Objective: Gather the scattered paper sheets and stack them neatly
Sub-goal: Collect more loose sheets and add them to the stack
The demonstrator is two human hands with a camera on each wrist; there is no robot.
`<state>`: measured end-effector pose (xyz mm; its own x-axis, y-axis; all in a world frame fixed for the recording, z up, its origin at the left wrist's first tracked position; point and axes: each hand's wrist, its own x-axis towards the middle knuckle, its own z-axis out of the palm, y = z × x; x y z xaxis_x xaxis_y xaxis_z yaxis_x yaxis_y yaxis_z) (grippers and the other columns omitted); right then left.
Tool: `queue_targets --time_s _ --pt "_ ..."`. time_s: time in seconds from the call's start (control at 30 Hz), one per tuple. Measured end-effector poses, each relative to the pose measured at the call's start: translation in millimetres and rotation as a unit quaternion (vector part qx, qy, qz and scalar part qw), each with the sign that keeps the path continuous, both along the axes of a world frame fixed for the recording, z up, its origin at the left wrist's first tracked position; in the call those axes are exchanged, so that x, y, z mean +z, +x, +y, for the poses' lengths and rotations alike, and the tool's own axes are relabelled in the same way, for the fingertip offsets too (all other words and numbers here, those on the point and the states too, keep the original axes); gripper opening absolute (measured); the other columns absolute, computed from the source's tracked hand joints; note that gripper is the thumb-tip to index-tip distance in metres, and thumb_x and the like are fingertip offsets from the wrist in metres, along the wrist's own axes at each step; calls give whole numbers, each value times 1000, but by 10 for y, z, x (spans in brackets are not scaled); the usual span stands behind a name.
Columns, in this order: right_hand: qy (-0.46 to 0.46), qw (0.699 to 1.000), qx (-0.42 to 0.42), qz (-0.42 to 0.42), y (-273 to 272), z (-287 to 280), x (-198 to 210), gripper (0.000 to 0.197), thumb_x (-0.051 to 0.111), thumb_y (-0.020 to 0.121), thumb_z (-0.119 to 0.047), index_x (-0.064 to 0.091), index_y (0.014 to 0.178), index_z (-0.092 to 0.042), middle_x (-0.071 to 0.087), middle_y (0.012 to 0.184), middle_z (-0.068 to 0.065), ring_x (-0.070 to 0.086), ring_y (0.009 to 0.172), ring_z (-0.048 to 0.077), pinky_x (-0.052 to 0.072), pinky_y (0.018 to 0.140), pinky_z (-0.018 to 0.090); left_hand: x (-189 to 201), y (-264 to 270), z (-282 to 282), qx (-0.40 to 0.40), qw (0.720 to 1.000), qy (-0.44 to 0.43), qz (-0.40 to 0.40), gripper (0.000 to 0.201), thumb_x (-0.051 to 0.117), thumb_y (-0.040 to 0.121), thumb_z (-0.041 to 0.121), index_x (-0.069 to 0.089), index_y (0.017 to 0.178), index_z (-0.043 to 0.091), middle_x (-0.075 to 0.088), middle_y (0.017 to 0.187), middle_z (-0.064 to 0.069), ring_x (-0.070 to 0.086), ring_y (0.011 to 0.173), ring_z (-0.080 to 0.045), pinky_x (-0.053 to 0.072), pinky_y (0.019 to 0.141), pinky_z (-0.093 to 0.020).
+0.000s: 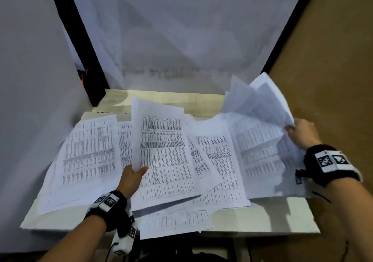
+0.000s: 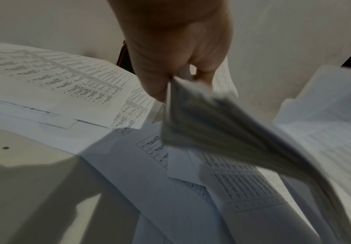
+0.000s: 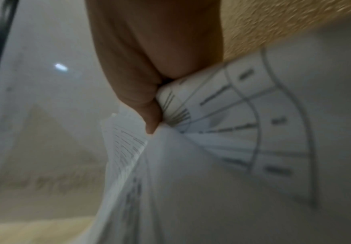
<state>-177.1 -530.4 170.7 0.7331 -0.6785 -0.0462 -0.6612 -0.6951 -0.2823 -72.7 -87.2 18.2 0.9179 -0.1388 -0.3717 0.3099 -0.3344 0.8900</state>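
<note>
Several printed sheets with tables lie overlapping across the white table (image 1: 262, 219). My left hand (image 1: 134, 176) pinches the near left edge of a raised bunch of sheets (image 1: 163, 152) in the middle; the left wrist view shows my left hand (image 2: 178, 79) pinching that blurred bunch (image 2: 222, 132). At the right edge my right hand (image 1: 300, 132) grips a fanned bunch of sheets (image 1: 260, 100) lifted off the table. In the right wrist view my right hand (image 3: 153, 105) curls round those sheets (image 3: 222, 148). A loose sheet (image 1: 175, 223) hangs over the front edge.
White cloth (image 1: 171, 39) hangs behind and to the left of the table. A black post (image 1: 80, 39) slants at the back left. A brown board wall (image 1: 333, 59) stands close on the right. More sheets (image 1: 88, 152) cover the table's left part.
</note>
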Motion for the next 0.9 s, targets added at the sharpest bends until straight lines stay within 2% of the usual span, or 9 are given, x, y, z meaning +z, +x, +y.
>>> queue_targets --time_s 0.1,0.2,0.33,0.43,0.5,0.6,0.67,0.8,0.9 --pt "-12 996 -48 -79 -130 -254 263 26 54 90 -9 59 107 10 60 106 39 58 100 49 44 81 44 49 4 60 2 1000 -2 -9 11 56 89 14 60 97 8 66 87 -6 62 87 -24 45 82 -32" --pt "57 972 -78 -212 -279 -463 480 28 58 89 -14 59 109 6 64 105 32 59 92 27 43 73 34 175 20 51 4 1000 1 -18 12 54 90 13 58 101 7 63 86 -4 59 85 -21 42 82 -32" --pt "237 888 -65 -389 -345 -187 571 30 61 86 -31 63 99 -5 75 75 -6 55 49 -11 41 46 1 328 68 -106 -2 999 -34 -17 13 55 90 13 57 101 8 62 89 -5 58 88 -22 41 82 -31" --pt "453 803 -60 -382 -268 259 128 37 71 76 -34 63 102 -9 75 75 -10 68 67 3 57 68 22 451 93 -329 -31 997 -74 -7 21 56 89 13 58 109 6 63 89 2 61 86 -16 45 79 -27" --pt "515 792 -58 -323 -175 611 -202 55 76 70 -31 58 116 -7 75 91 -4 71 80 13 58 75 32 528 95 -484 -64 993 -99 -8 18 57 89 13 60 106 11 66 88 6 65 77 -4 49 70 -17" --pt "574 763 -77 -289 -31 964 -537 35 54 87 1 52 122 -4 66 115 13 67 87 22 54 83 36 703 55 -656 -97 988 -122 -5 11 53 91 9 63 85 11 67 62 12 63 56 -2 48 52 -15" --pt "604 745 -85 -270 51 1058 -640 35 52 87 5 52 122 -2 65 114 13 65 92 24 51 88 39 696 82 -623 -87 984 -150 25 29 39 95 5 49 68 12 54 43 15 49 42 1 44 47 -18" --pt "654 718 -45 -233 191 1162 -594 36 56 82 9 58 117 -1 73 94 7 71 82 20 59 72 31 637 116 -449 -84 986 -130 65 31 41 95 9 60 77 27 65 77 11 63 72 -4 53 86 -29" --pt "604 750 -6 -269 292 1264 -462 34 56 80 14 59 108 -5 68 102 10 71 77 13 58 74 29 1063 144 -529 -88 969 -226 48 50 37 92 38 68 60 17 67 49 10 63 47 1 52 48 -15"
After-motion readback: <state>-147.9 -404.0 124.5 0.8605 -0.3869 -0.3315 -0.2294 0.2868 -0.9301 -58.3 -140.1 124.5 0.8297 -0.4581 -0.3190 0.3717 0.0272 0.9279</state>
